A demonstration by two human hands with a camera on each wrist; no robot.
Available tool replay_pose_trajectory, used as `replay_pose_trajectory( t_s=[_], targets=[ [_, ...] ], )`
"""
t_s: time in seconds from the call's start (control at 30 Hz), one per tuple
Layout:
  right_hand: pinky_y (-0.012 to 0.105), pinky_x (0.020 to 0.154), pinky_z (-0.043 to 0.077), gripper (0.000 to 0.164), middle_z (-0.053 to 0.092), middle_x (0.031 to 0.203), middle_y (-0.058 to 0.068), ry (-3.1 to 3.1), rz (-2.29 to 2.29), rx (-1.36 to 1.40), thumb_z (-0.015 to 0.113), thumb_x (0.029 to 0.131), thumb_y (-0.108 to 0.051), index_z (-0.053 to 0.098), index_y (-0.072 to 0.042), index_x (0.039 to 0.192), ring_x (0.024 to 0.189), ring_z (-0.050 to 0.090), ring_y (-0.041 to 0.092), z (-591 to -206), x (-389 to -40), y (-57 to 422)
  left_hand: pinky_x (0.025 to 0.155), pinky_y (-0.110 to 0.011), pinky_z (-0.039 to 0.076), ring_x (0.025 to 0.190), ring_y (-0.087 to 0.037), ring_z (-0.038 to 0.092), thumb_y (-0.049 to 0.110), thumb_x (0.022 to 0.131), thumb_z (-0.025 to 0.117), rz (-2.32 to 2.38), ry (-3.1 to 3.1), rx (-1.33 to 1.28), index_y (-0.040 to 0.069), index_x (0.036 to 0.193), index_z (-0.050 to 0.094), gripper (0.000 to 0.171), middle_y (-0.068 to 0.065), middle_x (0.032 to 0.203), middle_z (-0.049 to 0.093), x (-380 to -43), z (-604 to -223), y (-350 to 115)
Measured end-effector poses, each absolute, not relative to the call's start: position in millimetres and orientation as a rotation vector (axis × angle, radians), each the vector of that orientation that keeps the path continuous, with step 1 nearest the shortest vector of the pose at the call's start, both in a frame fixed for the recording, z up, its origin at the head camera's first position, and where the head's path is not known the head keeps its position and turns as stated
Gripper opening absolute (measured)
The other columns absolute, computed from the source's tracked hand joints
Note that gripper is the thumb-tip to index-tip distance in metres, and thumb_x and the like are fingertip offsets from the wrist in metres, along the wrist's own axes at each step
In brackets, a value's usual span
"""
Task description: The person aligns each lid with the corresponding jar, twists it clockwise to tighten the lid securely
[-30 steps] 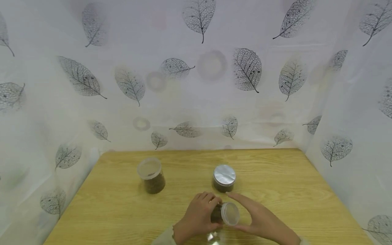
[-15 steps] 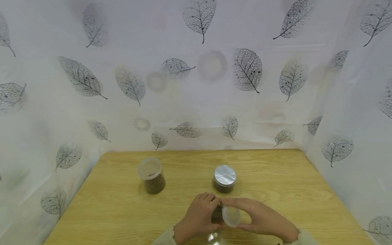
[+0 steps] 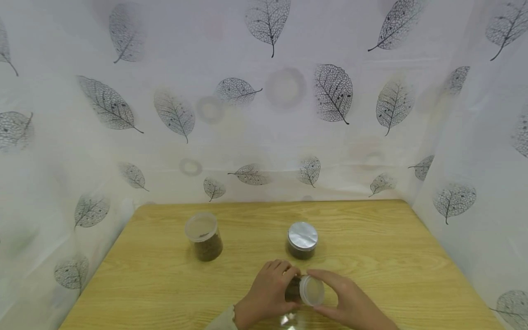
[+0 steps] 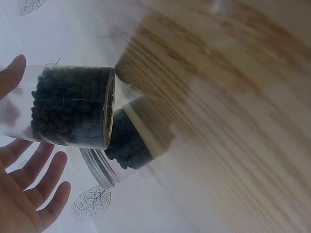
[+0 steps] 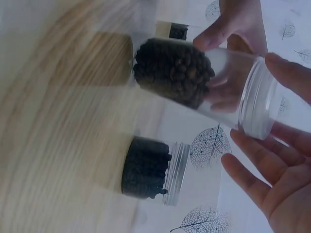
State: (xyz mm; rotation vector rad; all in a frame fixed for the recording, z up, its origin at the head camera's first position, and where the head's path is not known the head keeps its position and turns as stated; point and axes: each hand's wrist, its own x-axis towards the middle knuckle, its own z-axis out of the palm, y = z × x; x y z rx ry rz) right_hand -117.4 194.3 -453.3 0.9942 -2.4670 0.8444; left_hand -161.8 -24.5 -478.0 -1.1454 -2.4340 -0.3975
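My left hand (image 3: 268, 291) grips the body of a clear jar (image 4: 73, 107), tilted on the table. It is part filled with dark beans (image 5: 175, 73) that look like coffee beans. At the other end, my right hand (image 3: 350, 298) pinches the translucent lid (image 3: 312, 290) between thumb and fingers. The lid sits on the jar's mouth and faces toward the right. In the right wrist view, its ridged rim shows between the right fingertips (image 5: 279, 63), with the left hand (image 5: 238, 29) behind.
A shorter jar with a silver top (image 3: 303, 236) stands just beyond the hands. Farther left is a clear jar (image 3: 205, 238) with a pale lid and dark contents. Leaf-printed white sheeting (image 3: 284, 137) surrounds the wooden table (image 3: 165, 293). Something glints (image 3: 288, 318) below the hands.
The right hand's fingers have shifted on the lid and its wrist has swung down toward the near edge. The left hand stays in place around the jar; the other jars have not moved.
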Motion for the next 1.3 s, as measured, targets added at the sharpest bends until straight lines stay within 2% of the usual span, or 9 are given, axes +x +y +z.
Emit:
replay_pose_trajectory(
  t_s=[0.33,0.53,0.63,0.8,0.9,1.07,1.3],
  targets=[
    [0.029,0.075,0.056,0.066,0.068,0.111,0.008,-2.474,0.847,0.796,0.085,0.064,-0.021,0.058,-0.006,0.122,0.093,0.067,0.019,-455.0,-106.4,183.5,0.083,-0.029,0.051,0.093,-0.008,0.058,0.057,0.059,0.081,-0.392,-2.449,-1.158,0.023,0.105,0.060,0.061,0.011,0.095,0.059,-161.6,-478.5,-24.3],
    [0.032,0.077,0.056,0.074,0.066,0.116,0.005,-2.574,0.754,0.730,0.084,0.065,-0.033,0.054,-0.007,0.127,0.096,0.066,0.019,-448.0,-103.6,184.3,0.084,-0.029,0.051,0.093,-0.008,0.058,0.057,0.059,0.081,-0.385,-2.449,-1.157,0.022,0.105,0.060,0.062,0.011,0.096,0.059,-161.3,-479.5,-24.7],
    [0.033,0.081,0.056,0.082,0.062,0.125,0.001,-2.606,0.666,0.807,0.084,0.064,-0.035,0.048,-0.014,0.134,0.104,0.064,0.019,-439.1,-106.8,190.1,0.083,-0.029,0.051,0.093,-0.008,0.058,0.057,0.057,0.082,-0.382,-2.444,-1.151,0.022,0.105,0.060,0.063,0.011,0.096,0.060,-161.6,-480.1,-24.6],
    [0.033,0.089,0.053,0.089,0.051,0.138,0.001,-2.490,0.597,1.182,0.085,0.062,-0.018,0.042,-0.014,0.140,0.116,0.058,0.021,-428.4,-121.1,201.7,0.082,-0.028,0.051,0.092,-0.008,0.058,0.057,0.056,0.082,-0.382,-2.446,-1.145,0.022,0.104,0.060,0.063,0.012,0.095,0.059,-162.5,-481.2,-24.8],
    [0.034,0.089,0.053,0.085,0.052,0.138,0.003,-2.453,0.595,1.319,0.083,0.063,-0.010,0.045,-0.013,0.138,0.115,0.058,0.022,-425.8,-127.7,205.1,0.082,-0.028,0.050,0.093,-0.008,0.058,0.056,0.058,0.082,-0.386,-2.450,-1.152,0.022,0.105,0.060,0.062,0.011,0.095,0.059,-162.6,-481.0,-25.8],
    [0.034,0.084,0.055,0.077,0.057,0.132,0.003,-2.496,0.581,1.346,0.081,0.066,-0.009,0.049,-0.015,0.136,0.110,0.061,0.021,-425.2,-130.6,206.0,0.082,-0.028,0.050,0.093,-0.008,0.058,0.055,0.058,0.082,-0.391,-2.458,-1.152,0.022,0.106,0.060,0.063,0.011,0.096,0.059,-162.3,-480.6,-26.6],
    [0.033,0.085,0.055,0.067,0.060,0.128,0.002,-2.504,0.657,1.318,0.078,0.073,-0.015,0.050,-0.014,0.134,0.109,0.062,0.020,-428.9,-130.3,204.5,0.083,-0.028,0.050,0.093,-0.008,0.058,0.057,0.057,0.082,-0.394,-2.472,-1.138,0.023,0.107,0.059,0.065,0.011,0.096,0.059,-162.5,-479.6,-25.8]
  ],
)
